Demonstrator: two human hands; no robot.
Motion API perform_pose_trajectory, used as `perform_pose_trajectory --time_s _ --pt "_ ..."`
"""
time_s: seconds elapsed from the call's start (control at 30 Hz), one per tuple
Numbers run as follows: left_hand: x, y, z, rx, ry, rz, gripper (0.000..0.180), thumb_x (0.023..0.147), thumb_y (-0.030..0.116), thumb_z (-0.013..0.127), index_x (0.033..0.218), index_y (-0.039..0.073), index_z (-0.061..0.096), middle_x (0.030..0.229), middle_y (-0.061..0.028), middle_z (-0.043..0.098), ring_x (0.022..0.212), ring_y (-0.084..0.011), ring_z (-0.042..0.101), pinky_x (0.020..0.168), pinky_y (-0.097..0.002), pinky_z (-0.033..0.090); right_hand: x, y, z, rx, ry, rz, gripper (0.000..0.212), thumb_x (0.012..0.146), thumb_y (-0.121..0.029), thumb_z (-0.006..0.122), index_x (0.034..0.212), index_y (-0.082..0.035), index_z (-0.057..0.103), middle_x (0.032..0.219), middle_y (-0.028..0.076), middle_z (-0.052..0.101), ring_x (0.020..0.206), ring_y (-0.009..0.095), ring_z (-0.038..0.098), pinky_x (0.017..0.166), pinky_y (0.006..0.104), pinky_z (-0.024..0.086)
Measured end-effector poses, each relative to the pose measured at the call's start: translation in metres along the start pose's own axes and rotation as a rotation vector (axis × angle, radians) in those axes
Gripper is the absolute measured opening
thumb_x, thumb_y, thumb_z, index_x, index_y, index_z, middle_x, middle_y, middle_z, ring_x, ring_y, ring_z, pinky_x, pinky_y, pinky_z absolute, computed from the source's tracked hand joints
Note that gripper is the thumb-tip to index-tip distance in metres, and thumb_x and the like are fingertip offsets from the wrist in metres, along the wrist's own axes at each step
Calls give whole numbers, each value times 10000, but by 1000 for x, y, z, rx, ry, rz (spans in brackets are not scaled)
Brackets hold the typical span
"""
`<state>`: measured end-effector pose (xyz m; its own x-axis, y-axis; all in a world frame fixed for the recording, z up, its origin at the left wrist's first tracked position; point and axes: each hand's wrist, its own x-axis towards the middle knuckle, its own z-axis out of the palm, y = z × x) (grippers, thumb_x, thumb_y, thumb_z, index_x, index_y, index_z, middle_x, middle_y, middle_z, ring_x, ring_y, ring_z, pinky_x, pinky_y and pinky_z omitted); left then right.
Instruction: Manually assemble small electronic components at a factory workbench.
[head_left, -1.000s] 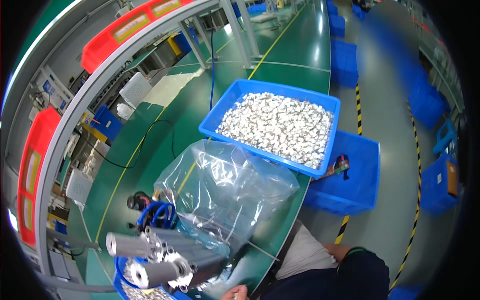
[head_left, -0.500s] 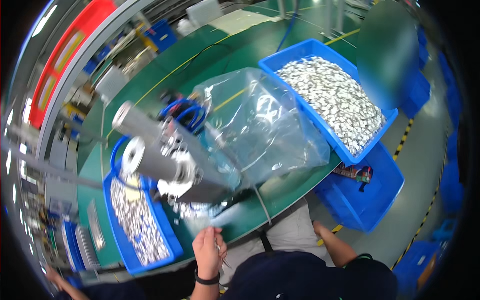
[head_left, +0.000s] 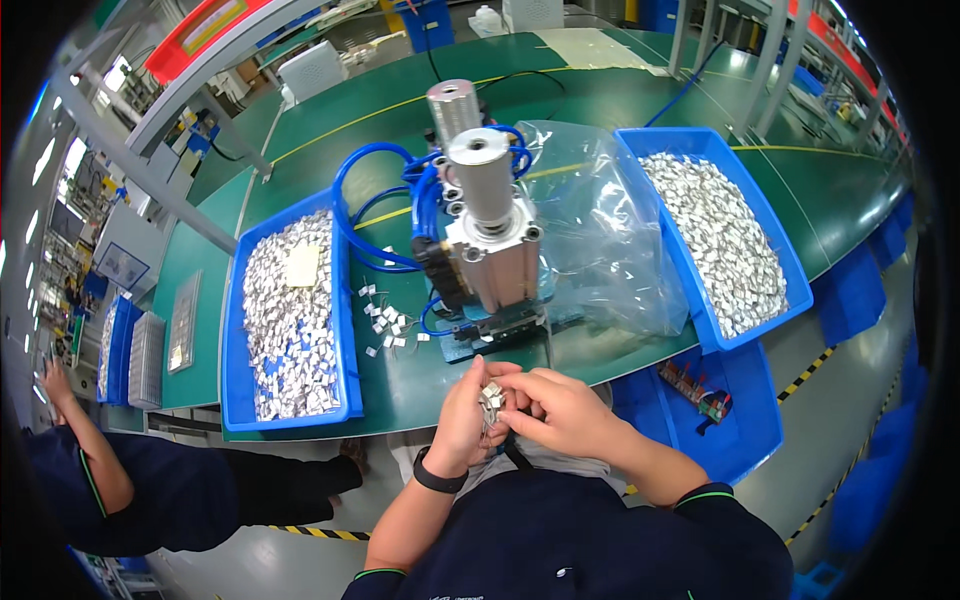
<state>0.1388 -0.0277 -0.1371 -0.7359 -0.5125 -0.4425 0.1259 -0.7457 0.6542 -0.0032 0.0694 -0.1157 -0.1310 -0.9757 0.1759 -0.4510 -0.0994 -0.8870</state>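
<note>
Near the table's front edge, my left hand is closed around a small cluster of white parts with thin wire leads. My right hand meets it there, thumb and fingers curled against the cluster; what they pinch is hidden. Just beyond both hands stands a silver pneumatic press with blue hoses. Loose white parts of the same look lie on the table to its left. A blue bin full of them sits at the left, and another heaped blue bin at the right.
A clear plastic bag lies between the press and the right bin. Below the table edge at the right is a lower blue bin with a colourful item in it. At the left, another person reaches forward. A yellowish card rests on the left bin's parts.
My view has turned, so the press and bins stand more upright in it. My right hand has come up from beside my lap to meet my left hand at the parts.
</note>
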Motion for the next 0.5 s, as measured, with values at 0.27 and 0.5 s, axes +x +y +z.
perform_pose_trajectory --time_s 0.27,0.5 --pt "-7 20 -23 225 -56 -24 513 1045 433 299 1116 -7 554 698 -27 530 435 -51 412 347 -187 271 26 3 27 264 -104 305 287 858 -164 695 1115 -42 657 674 55 583 636 167 560 557 308 436" --pt "-18 20 -33 398 -148 -31 479 1044 421 327 1075 23 592 678 -11 531 467 -56 438 374 -190 286 6 -10 51 -146 78 72 223 845 -140 724 1041 -39 690 761 37 591 635 94 556 560 242 433"
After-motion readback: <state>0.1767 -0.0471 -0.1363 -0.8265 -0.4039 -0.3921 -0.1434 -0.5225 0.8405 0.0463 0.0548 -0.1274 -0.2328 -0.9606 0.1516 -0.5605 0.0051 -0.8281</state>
